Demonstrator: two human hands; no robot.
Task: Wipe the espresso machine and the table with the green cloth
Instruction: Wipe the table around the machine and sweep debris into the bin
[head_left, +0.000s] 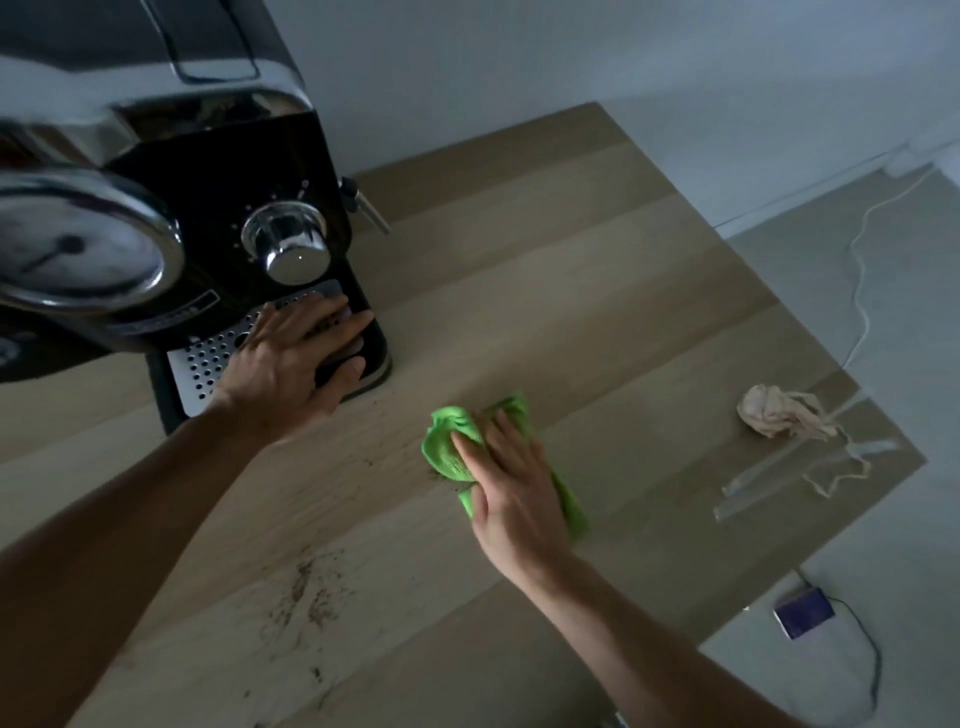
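Bare forearms are seen reaching in from the near edge, and the crumpled bright green microfibre cloth (447, 447) is pressed flat onto the pale wooden table (597, 291) at mid-scene by the right hand (514, 488). Its fingers are laid nearly straight over the cloth, pressing rather than gripping. A few dark specks are visible at the cloth's left edge, so the table is judged to be the surface in hand.

Just to the far left, the left hand (291, 364) is rested on the perforated metal drip tray (208, 358) of the black and chrome espresso machine (223, 171). Its fingers are spread and relaxed over the tray's right corner, with nothing held (apparently the machine is being steadied).

A patch of smeared brown grounds (306, 597) lies on the near left of the table, well apart from the cloth and not yet cleared. This part of the table is judged to be left to do. Whether the machine has been wiped cannot be told; its chrome is blurred.

Towards the right edge, a crumpled beige rag (774, 410) and a clear plastic strip (769, 478) are seen on the table. Beyond, on the floor, a white cable (862, 291) and a small blue box (802, 613) are visible.
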